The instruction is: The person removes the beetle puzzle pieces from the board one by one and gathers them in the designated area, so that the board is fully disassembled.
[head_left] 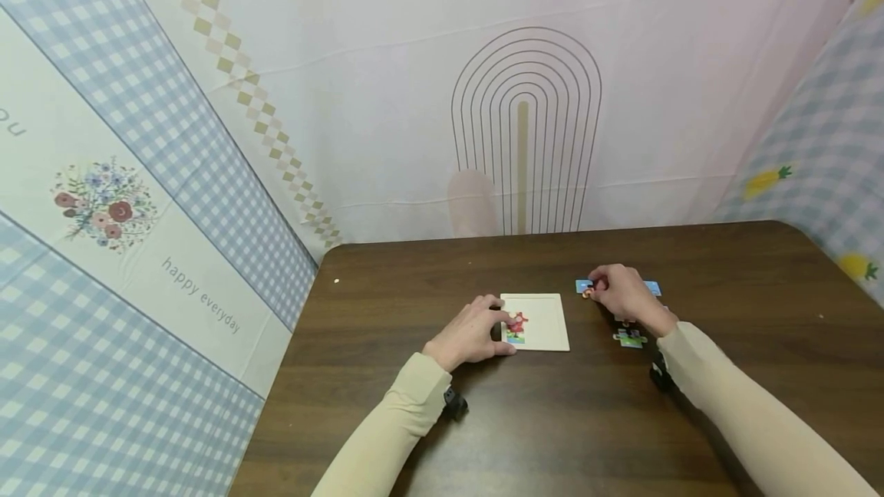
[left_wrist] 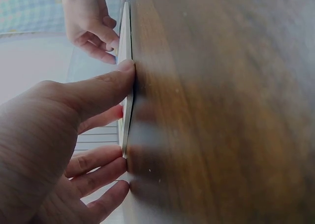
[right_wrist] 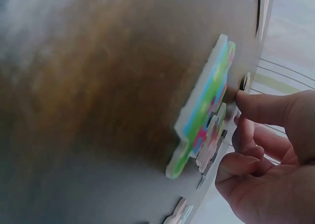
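A square, cream puzzle board (head_left: 542,320) lies on the table with a red-and-green puzzle piece (head_left: 516,326) at its left side. My left hand (head_left: 473,330) holds the board's left end, thumb at the near edge and a finger over that piece. In the left wrist view, the thumb presses the thin board edge (left_wrist: 129,42). My right hand (head_left: 627,297) pinches at a blue puzzle piece (head_left: 583,287) to the right of the board; its fingertips partly cover it. Below the right hand lies a green-and-blue puzzle piece (right_wrist: 204,108), large in the right wrist view.
Another blue piece (head_left: 652,287) shows beyond the right hand, and a green piece (head_left: 630,338) lies under the wrist. Further pieces are partly hidden there. The brown wooden table (head_left: 552,428) meets a patterned cloth (head_left: 387,136) at its far edge.
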### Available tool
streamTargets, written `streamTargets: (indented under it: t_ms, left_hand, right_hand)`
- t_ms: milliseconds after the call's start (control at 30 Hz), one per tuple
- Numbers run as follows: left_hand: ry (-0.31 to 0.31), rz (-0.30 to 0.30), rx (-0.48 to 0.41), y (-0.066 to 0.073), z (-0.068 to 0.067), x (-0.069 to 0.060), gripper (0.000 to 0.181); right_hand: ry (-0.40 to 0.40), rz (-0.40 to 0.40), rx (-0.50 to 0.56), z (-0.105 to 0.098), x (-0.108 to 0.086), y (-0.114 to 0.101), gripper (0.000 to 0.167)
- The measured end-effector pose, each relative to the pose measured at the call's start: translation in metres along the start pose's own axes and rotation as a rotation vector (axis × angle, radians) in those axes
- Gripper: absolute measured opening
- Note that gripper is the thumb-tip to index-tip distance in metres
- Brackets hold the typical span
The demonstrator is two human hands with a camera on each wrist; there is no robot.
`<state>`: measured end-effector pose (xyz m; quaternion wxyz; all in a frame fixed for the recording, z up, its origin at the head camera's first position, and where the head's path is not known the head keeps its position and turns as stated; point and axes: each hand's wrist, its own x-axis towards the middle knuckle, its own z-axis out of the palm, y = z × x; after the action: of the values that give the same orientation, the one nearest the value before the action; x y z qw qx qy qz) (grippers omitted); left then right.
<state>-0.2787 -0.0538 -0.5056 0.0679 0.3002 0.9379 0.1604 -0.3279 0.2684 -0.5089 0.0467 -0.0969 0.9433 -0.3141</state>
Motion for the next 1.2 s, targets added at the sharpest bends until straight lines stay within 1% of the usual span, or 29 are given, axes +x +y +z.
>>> streamTargets:
  t_ms: [400,533,700,800,967,1033,1200]
  left_hand:
    - [-0.011,0.011,0.018,0.000,0.000,0.000,0.049]
    - [-0.015,0.011,0.031,0.000,0.000,0.000,0.050]
    - [-0.014,0.010,0.041,0.000,0.000,0.000,0.051]
    - [-0.009,0.009,0.041,0.000,0.000,0.000,0.051]
    - [0.007,0.007,0.046,0.000,0.000,0.001,0.052]
    - [0.009,0.007,0.054,0.001,0.000,0.001,0.052]
    - [0.007,0.004,0.063,0.001,0.000,0.001,0.050]
  right_hand:
    - [-0.029,0.030,0.015,-0.002,0.002,-0.001,0.035]
    - [-0.024,0.026,0.014,-0.001,0.002,0.000,0.035]
    - [0.000,0.019,0.003,-0.001,0.001,-0.002,0.037]
    - [0.022,0.004,-0.005,0.000,-0.002,-0.007,0.036]
    - [0.056,-0.034,-0.008,0.004,-0.008,-0.023,0.034]
    - [0.055,-0.045,-0.006,0.007,-0.009,-0.030,0.034]
    - [0.015,-0.053,0.018,0.014,-0.013,-0.047,0.032]
